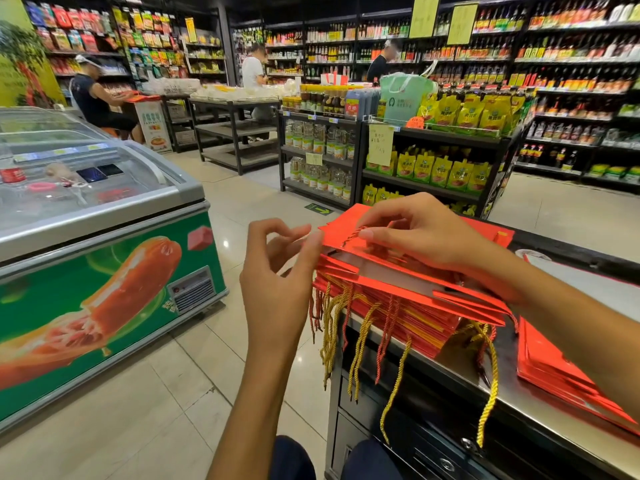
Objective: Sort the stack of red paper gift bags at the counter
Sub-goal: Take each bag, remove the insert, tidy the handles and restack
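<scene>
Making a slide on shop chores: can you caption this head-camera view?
Seated at a shop counter, a person's right hand pinches the top red gift bag of a stack, left hand at its edge.
</scene>
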The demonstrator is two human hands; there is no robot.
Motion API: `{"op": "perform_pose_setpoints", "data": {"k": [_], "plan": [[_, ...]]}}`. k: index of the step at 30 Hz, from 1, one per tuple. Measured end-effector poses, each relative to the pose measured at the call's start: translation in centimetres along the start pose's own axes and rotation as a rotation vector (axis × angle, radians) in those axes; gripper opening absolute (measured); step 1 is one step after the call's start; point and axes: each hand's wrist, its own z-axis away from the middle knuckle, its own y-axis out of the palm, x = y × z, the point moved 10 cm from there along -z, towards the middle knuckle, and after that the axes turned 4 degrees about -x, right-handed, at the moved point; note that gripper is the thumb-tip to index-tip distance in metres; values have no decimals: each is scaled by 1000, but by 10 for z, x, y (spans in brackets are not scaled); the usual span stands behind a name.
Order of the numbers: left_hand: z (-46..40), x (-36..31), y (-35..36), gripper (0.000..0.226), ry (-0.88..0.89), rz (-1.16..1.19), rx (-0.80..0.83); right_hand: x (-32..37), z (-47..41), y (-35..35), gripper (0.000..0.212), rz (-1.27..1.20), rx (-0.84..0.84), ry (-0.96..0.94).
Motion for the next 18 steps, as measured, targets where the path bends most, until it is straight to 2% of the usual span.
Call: {"op": "perform_pose_setpoints", "data": {"k": [2,4,8,11,13,16,18], "plan": [[-7,11,1,25,-72,-135,-4,3,1,4,5,25,-15,-38],[-10,26,6,26,-157,-231,62,7,0,7,5,79,-13,-78],[-7,39,8,12,-243,-154,121,13,-1,2,13,164,-74,-120],[-8,38,7,10,-235,-164,124,12,1,4,13,149,-114,-103],[-8,42,8,11,-262,-171,141,8,1,4,11,230,-113,-97],[-5,48,10,12,-307,-154,163,-4,-2,-8,12,411,-48,-18],[-4,49,10,12,-324,-121,152,-22,3,-20,16,392,30,108]]}}
